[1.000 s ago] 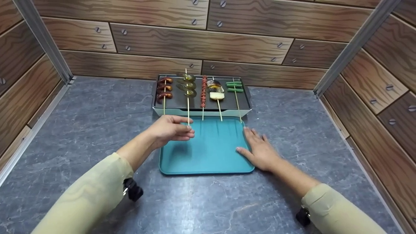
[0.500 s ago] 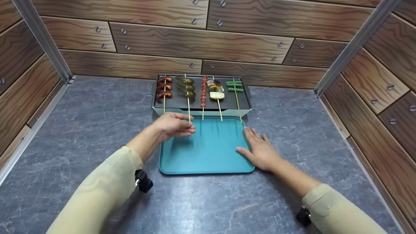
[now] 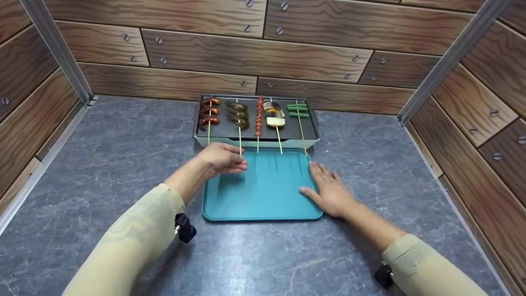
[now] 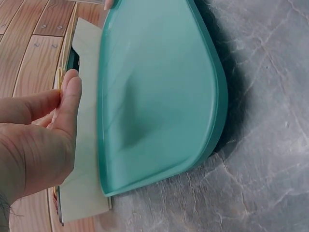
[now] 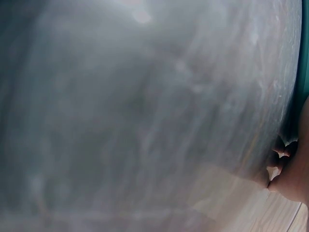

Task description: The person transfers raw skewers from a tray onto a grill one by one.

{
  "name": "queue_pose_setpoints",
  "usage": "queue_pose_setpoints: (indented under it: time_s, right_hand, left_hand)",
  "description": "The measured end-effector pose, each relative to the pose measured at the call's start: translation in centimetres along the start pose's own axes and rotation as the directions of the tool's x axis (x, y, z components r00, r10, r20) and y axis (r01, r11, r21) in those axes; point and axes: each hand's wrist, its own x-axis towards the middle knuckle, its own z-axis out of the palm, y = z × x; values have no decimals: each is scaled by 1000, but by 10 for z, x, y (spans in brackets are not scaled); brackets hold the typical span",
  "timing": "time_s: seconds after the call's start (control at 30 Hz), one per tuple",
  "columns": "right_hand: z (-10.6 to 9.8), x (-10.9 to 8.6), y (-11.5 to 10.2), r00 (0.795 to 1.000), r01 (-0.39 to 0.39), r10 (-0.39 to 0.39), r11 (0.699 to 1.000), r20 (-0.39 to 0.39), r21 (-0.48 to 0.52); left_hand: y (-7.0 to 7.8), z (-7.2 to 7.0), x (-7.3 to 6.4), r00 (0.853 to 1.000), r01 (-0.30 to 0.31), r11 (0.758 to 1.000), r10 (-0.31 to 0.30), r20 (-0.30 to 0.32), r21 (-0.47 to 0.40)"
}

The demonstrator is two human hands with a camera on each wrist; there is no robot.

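My left hand pinches the lower end of a skewer of dark green pieces, whose food lies on the black plate of a grill. In the left wrist view, thumb and fingers of that left hand meet at the stick beside the grill's pale front wall. My right hand rests with straight fingers on the right edge of a teal tray in front of the grill. The right wrist view catches only part of the right hand at its edge.
On the grill also lie a skewer of glazed brown pieces, a thin red skewer, a skewer with a white piece and a green-stalk skewer. Wood-patterned walls close off the back and sides of the grey marbled table.
The dark green skewer, raised a second ago, has come down onto the grill plate. My left hand has shifted slightly forward with it; the right hand stays on the tray edge.
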Motion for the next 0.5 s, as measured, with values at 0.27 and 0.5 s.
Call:
queue_pose_setpoints:
  time_s: [0.27,0.5]
  right_hand:
    - [-2,2,4,1000,-2,2,999,-16,35]
    - [-7,-3,10,998,-4,9,997,-65,76]
  left_hand:
    - [1,2,-5,999,-38,999,39,-32,25]
    - [-2,-3,-29,989,-116,976,131,-71,184]
